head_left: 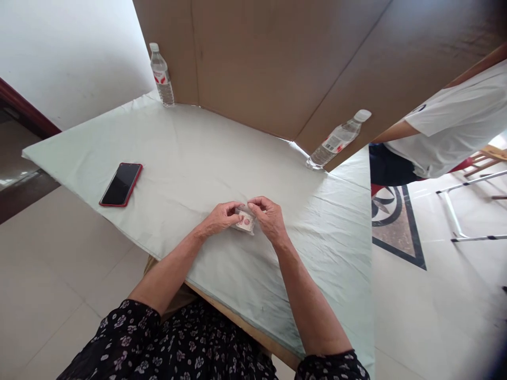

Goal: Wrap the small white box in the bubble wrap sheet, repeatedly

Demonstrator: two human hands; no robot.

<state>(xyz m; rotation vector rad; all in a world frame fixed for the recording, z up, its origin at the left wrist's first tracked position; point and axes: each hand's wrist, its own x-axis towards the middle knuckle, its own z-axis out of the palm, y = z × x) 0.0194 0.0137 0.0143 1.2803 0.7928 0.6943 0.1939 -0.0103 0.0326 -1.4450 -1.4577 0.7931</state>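
Red-printed packet [246, 222] between left hand [220, 217], right hand [270, 217]

Red-edged phone [121, 184] — pale green tablecloth [190, 153] — black floral sleeves [130, 338].

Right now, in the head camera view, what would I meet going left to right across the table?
Red phone → upright water bottle → left hand → small red-and-white packet → right hand → leaning water bottle → another person's white shirt.
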